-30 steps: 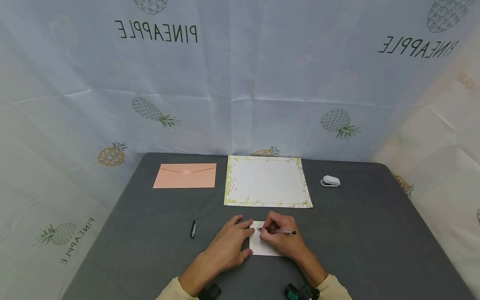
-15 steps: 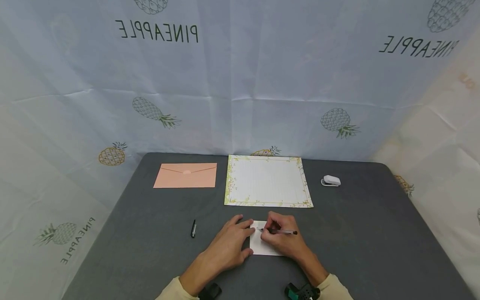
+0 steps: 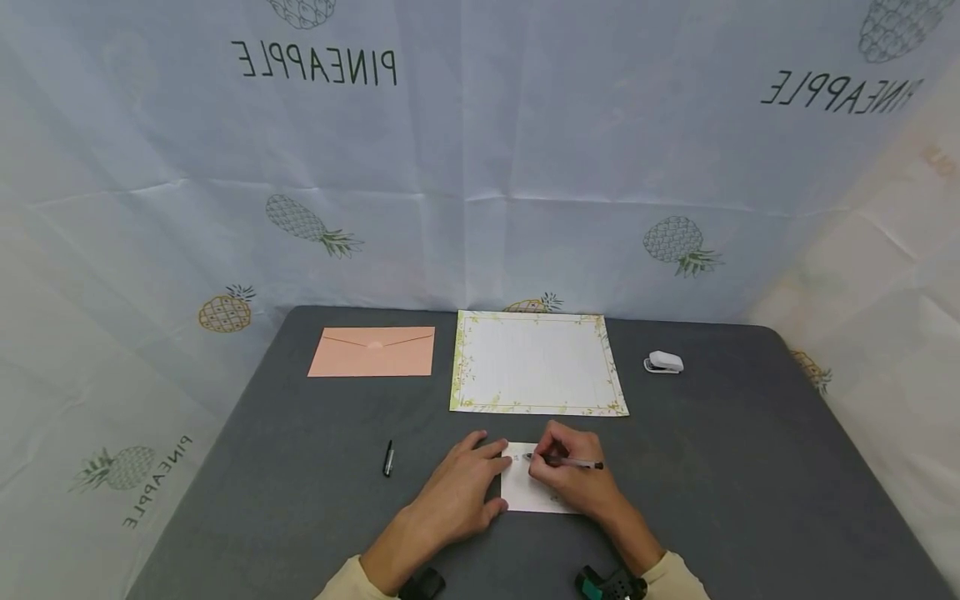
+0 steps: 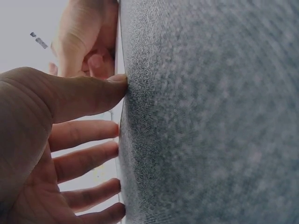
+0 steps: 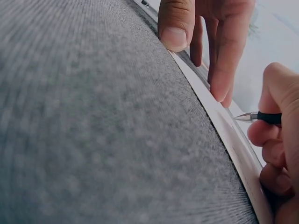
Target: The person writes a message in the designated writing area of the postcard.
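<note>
A small white sheet of paper point(image 3: 522, 492) lies between my hands, with small dark marks near its upper left. My right hand point(image 3: 577, 471) pinches a pen point(image 3: 581, 462), its tip at the upper part of the sheet. The metal tip and dark grip of the pen point(image 5: 261, 117) show clearly in the right wrist view. My left hand point(image 3: 459, 487) rests on the sheet's left edge, fingers spread. In the left wrist view its thumb point(image 4: 88, 95) touches the paper's border. The right palm covers the sheet's lower right.
A black pen cap point(image 3: 388, 459) lies left of my left hand on the dark table point(image 3: 712, 483). Behind are a peach envelope point(image 3: 372, 358), a large sheet with a leafy border point(image 3: 536, 362) and a white stapler point(image 3: 663, 362). A pineapple-print cloth point(image 3: 480, 150) hangs behind.
My right hand and the pen have shifted slightly to the right across the small sheet. More dark marks show left of the tip. My left hand has stayed in place.
</note>
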The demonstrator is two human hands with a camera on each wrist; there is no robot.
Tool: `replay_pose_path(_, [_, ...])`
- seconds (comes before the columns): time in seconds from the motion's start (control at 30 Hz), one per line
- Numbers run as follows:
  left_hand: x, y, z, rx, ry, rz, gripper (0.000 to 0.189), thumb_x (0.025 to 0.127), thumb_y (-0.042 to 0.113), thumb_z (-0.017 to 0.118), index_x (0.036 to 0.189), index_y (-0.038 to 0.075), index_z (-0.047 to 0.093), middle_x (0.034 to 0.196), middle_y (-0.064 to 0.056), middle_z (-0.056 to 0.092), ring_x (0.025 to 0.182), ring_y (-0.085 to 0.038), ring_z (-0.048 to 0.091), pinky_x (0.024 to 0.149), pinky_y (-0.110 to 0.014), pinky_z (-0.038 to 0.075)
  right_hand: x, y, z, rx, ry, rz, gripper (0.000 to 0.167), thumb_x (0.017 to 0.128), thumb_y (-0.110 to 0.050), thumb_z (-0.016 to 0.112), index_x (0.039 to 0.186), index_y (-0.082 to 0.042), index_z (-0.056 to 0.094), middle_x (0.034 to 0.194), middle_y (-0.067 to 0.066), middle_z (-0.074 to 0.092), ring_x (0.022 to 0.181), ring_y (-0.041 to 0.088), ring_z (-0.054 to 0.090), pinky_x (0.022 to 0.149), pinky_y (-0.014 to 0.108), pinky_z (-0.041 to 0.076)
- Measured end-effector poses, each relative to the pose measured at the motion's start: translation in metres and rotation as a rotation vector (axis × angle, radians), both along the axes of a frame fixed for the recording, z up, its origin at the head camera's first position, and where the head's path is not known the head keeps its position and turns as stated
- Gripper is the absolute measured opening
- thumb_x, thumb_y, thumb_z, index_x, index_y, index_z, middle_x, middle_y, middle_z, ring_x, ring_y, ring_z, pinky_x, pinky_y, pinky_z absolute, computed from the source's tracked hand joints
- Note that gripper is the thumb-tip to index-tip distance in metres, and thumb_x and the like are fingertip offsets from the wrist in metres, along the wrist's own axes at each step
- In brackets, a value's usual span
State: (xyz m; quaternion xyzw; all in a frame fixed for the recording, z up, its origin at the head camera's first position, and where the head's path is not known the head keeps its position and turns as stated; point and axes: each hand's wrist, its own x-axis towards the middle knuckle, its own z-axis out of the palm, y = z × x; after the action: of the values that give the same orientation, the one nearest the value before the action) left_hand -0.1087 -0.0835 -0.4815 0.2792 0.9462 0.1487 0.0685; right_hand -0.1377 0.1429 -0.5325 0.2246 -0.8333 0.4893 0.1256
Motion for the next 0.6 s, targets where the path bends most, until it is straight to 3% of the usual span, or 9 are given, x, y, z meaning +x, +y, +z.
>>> replay_pose_path(0.6, [0.0011,-0.0002,0.0013,0.011,0.011,-0.005,0.054,0.092,0.033,0.091,0.14,0.013,0.076,0.157,-0.005,0.065,0.151,-0.037,0.054,0.125,-0.054,0.048,0.0004,-0.0013,-0.0019,0.026,0.0,-0.004,0.038,0.08,0.004,0.078,0.08,-0.032,0.064,0.07,-0.019,0.062,0.059,-0.001,0.049,0.052,0.019,0.041])
